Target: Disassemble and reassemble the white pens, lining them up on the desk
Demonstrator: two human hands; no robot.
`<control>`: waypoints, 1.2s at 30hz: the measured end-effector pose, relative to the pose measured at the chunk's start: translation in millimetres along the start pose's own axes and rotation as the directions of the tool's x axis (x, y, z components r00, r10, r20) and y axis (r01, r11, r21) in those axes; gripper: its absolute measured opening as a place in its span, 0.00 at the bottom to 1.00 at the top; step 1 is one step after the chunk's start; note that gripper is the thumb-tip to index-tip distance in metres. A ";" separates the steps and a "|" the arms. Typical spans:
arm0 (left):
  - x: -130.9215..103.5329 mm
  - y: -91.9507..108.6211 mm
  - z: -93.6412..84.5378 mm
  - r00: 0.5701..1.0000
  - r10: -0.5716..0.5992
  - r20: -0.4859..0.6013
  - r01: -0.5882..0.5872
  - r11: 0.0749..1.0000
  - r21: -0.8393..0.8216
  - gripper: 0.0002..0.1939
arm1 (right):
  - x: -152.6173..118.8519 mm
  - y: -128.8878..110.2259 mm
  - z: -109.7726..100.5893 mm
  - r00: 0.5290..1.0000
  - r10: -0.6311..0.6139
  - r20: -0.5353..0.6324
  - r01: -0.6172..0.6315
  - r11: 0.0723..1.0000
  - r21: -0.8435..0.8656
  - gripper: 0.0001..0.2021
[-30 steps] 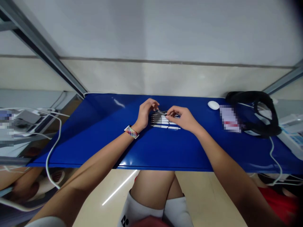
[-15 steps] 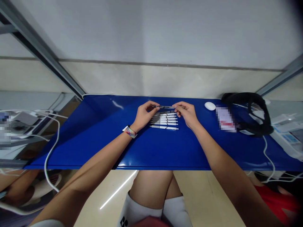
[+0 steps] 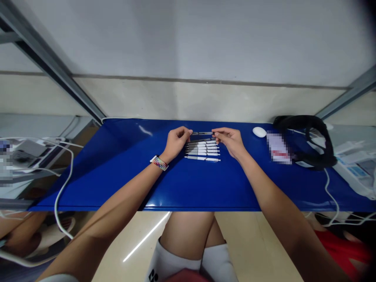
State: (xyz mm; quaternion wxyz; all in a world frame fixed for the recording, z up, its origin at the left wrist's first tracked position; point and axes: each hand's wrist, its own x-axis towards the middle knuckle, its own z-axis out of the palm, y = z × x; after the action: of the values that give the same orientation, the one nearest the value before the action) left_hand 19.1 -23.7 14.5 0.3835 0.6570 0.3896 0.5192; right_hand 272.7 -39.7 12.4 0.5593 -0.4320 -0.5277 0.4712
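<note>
A slim dark-and-clear pen point(image 3: 202, 133) lies level between my two hands, at the far side of a row of pens. My left hand point(image 3: 178, 141) pinches its left end between thumb and fingers. At its other end, my right hand point(image 3: 229, 140) is closed on the pen with thumb and index finger. Nearer to me, several white pens point(image 3: 205, 151) lie side by side on the blue table point(image 3: 182, 188), their dark tips pointing left. The nearest pen point(image 3: 202, 158) sits slightly apart from the others.
To the right are a white mouse point(image 3: 259, 132), a blurred-out card or phone point(image 3: 279, 148) and a black head strap point(image 3: 330, 145) with a white cable. White devices stand at both sides. Parts of other people show at the lower left and lower right.
My left hand has shifted slightly left, so more of the held pen shows between my hands. My right hand has hardly moved, and the row of pens lies as before.
</note>
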 end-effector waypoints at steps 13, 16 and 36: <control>2.9 -2.0 -3.4 0.999 0.027 0.030 -0.029 0.997 0.071 0.14 | 2.3 3.6 0.9 1.000 0.008 -0.004 -0.007 0.999 0.043 0.17; 2.4 -0.9 -3.8 0.999 0.021 0.028 -0.025 0.991 0.128 0.23 | 2.4 1.6 0.4 1.000 0.014 -0.001 -0.014 0.999 0.038 0.17; 7.5 -12.1 -8.7 0.998 0.055 0.042 -0.061 0.988 0.145 0.13 | 5.0 1.9 -0.8 0.998 0.047 -0.031 -0.042 0.987 0.158 0.15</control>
State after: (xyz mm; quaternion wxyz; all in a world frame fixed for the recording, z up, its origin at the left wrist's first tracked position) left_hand 10.4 -11.1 7.8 0.3265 0.7042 0.3998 0.4876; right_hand 273.3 -34.4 11.3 0.5900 -0.4061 -0.4694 0.5164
